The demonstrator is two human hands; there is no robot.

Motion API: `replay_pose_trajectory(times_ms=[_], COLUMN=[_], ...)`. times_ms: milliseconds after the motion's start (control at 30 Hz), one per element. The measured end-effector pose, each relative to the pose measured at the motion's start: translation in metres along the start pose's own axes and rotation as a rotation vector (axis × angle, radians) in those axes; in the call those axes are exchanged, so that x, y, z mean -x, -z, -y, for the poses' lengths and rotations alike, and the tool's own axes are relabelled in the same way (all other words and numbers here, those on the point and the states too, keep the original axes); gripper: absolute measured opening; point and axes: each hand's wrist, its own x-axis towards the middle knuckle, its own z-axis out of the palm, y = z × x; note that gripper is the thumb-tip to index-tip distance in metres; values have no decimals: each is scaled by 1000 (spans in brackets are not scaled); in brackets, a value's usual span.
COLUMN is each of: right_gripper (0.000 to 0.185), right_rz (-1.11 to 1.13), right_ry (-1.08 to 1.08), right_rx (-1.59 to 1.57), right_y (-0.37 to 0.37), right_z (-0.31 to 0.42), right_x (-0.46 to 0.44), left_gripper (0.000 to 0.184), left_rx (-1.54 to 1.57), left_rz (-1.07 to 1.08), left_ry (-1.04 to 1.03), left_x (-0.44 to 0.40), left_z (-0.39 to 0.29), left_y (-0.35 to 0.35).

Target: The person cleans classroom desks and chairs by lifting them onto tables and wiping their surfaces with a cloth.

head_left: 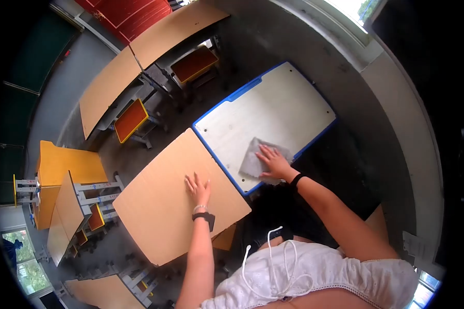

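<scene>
My right hand lies flat with fingers spread on a grey cloth, pressing it against a pale desktop with a blue rim. The cloth rests near that desktop's close edge and hangs slightly toward its side. My left hand is spread on a light brown desktop, which butts up against the blue-rimmed one. Nothing is held in the left hand. A dark band and a bracelet circle the left wrist; a black band circles the right.
Joined brown desks stand further off, with orange-brown stools beside them. A yellow wooden cabinet and more desks are on the left. A grey wall runs past the blue-rimmed desk, under a window.
</scene>
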Motion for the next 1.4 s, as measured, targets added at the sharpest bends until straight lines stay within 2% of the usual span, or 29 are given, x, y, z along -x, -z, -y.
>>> replay_pose_trajectory(times_ms=[67,167,200,300,400,467,500,533,633,767,867,1067,1167,1233,1333,1400], right_gripper=[91,96,97,99,99,99,100,102,110,114,114,109,105,102,98,95], right_rz=[-2,41,66,118,145,172,138,135,103,256,263,136,164,203,257,373], right_ry=[-107,-364,-455,-541,-605,-651,-615,-606,-524,-465,-376,-158,-164,46,393,557], right_rx=[32,-40,-72,-56,-62,-95,-102,-93,-53,76,58,4,46,27,-25,-45], right_y=[8,19,22,30,37,46,48,52,50,82,83,85,80,67,56,64], right_z=[-28,-72,-85,-122,-148,-166,-175,-185,-229,-251,-277,-314,-308,-301,-261,-202], right_x=[23,45,52,64,64,59,57,55,52,38,28,6,-5,-15,-33,-45], left_gripper=[84,89,90,89,83,79,77,73,72,73,68,66,61,61,69,75], left_rx=[-115,-36,-15,-12,1,55,87,14,98,178,259,308,400,431,521,325], left_rz=[86,168,177,201,166,203,212,234,227,246,227,205,73,49,70,127], left_ry=[-84,-155,-137,-49,-152,-391,-514,-516,-313,-239,-227,3,68,131,37,94], left_x=[26,46,44,45,47,50,50,52,60,56,55,57,60,61,70,75], left_z=[-5,-15,-18,-37,-72,-99,-121,-145,-197,-187,-181,-208,-224,-246,-259,-289], left_y=[2,10,11,6,14,8,1,-8,-13,-33,-32,-33,-43,-33,-49,-19])
